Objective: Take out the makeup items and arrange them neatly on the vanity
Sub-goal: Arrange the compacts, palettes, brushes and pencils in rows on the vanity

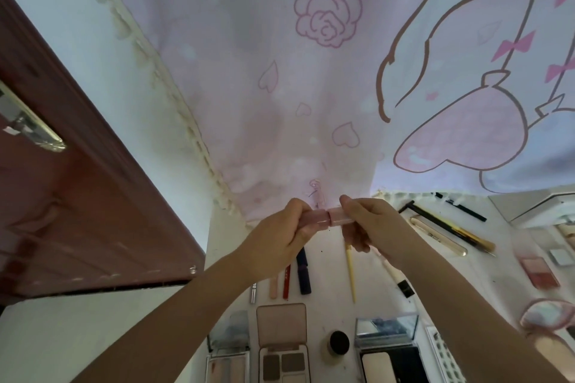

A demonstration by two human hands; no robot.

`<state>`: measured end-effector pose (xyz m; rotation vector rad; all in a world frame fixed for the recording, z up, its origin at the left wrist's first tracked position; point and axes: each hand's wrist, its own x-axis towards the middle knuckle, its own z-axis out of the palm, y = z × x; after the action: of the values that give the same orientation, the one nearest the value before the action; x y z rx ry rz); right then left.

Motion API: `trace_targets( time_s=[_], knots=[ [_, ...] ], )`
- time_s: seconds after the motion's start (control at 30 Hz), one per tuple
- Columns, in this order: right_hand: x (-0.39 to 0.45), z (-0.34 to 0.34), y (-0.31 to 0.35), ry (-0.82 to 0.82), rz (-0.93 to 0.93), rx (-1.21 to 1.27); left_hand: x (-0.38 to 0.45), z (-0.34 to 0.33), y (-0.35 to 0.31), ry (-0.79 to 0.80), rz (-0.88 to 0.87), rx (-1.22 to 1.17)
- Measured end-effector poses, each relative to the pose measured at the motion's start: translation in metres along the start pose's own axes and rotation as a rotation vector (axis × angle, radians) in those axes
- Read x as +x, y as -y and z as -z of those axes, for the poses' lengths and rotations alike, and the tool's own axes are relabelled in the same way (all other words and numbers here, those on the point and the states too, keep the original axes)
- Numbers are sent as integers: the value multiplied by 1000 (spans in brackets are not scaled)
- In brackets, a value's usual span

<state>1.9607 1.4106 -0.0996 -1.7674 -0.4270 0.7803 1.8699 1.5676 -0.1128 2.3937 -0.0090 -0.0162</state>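
Note:
Both hands are raised above the white vanity point(323, 274) and hold one small pink tube point(326, 217) between them. My left hand point(280, 236) grips its darker pink left half; my right hand point(370, 227) pinches its paler right half. On the vanity below lie several slim sticks: a pale pink one point(273, 288), a red one point(286, 283), a dark navy one point(303, 274) and a yellow one point(350, 270). Open palettes point(281, 348) stand in a row at the near edge, beside a small black-lidded jar point(337, 345).
Brushes and pencils point(448, 233) lie at the right, near blush compacts point(539, 272) and a round pink mirror point(546, 315). A pink printed curtain point(311, 71) hangs behind the vanity. A brown door point(77, 196) with a metal handle stands at the left.

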Motion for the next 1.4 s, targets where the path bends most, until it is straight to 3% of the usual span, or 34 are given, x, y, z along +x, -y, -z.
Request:
trace_targets(
  time_s=[0.33, 0.47, 0.6, 0.8, 1.07, 1.2, 1.3, 1.4],
  knots=[
    [-7, 13, -13, 59, 306, 87, 2, -2, 2, 37, 50, -218],
    [-5, 13, -9, 11, 191, 122, 2, -1, 2, 9, 97, -340],
    [-6, 9, 1, 103, -18, -22, -1, -5, 3, 4, 1, -152],
    [-5, 10, -9, 132, 161, -62, 1, -4, 16, -110, -110, 81],
    [-3, 9, -23, 64, 330, -7, 2, -10, 18, 4, 74, -233],
    [-1, 8, -19, 85, 190, 33, 2, -13, 23, 18, 107, -281],
    [5, 4, -17, 93, 28, -161, 0, -14, 25, 11, 75, -178],
    [10, 1, -18, 103, 58, -264, -1, -13, 30, 30, 38, -83]
  ],
)
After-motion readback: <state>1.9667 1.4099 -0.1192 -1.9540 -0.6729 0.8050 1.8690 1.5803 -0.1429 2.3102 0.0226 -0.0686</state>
